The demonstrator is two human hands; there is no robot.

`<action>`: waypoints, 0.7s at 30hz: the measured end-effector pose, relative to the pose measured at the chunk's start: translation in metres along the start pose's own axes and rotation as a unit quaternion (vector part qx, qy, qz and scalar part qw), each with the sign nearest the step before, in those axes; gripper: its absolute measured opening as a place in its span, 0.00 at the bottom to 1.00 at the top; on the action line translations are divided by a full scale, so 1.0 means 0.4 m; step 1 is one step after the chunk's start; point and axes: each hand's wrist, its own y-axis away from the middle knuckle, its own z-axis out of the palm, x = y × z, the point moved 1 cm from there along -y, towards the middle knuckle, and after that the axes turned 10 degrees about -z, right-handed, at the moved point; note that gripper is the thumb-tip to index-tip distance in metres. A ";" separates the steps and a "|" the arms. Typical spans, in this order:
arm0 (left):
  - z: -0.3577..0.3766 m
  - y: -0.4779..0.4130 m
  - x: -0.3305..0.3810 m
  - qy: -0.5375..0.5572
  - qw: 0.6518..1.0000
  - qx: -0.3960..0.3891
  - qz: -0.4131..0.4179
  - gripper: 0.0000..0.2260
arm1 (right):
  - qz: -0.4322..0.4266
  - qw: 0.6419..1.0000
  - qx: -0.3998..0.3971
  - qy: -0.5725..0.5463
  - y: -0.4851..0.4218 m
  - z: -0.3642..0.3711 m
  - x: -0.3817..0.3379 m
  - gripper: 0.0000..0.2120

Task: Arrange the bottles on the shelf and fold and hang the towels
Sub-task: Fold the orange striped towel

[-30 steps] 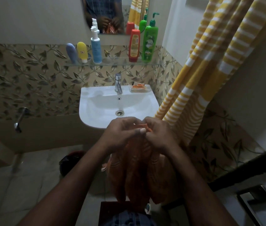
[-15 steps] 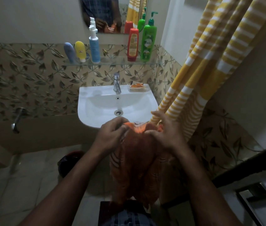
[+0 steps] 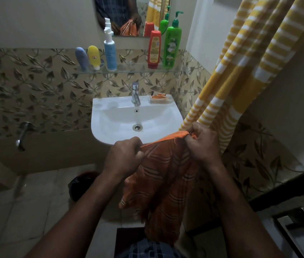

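An orange striped towel (image 3: pixel 166 179) hangs in front of me, just below the front rim of the white sink (image 3: pixel 110 127). Its top edge is pulled out between my two hands so the cloth drops straight and can be squared for a fold (that is my reading of the step). My left hand (image 3: pixel 124 157) is a fist clamped round one end of that edge, knuckles up. My right hand (image 3: pixel 202 144) pinches the other end, bunched between thumb and curled fingers, a little higher and just beside the yellow striped cloth (image 3: pixel 240 71) hanging at my right. Both forearms reach forward. Beyond, five bottles (image 3: pixel 110 53) stand on the glass shelf (image 3: pixel 132 68) under the mirror.
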 end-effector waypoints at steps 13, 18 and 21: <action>-0.094 0.043 0.075 0.260 0.924 -0.261 0.102 0.15 | 0.117 0.993 0.006 -0.009 -0.003 0.066 0.050 0.03; -0.093 0.022 0.113 0.419 0.875 -0.242 -0.011 0.18 | 0.143 0.969 -0.038 -0.198 0.043 0.128 -0.016 0.08; -0.093 0.014 0.098 0.398 0.891 -0.218 0.001 0.21 | 0.133 0.946 -0.025 -0.293 0.077 0.141 -0.021 0.06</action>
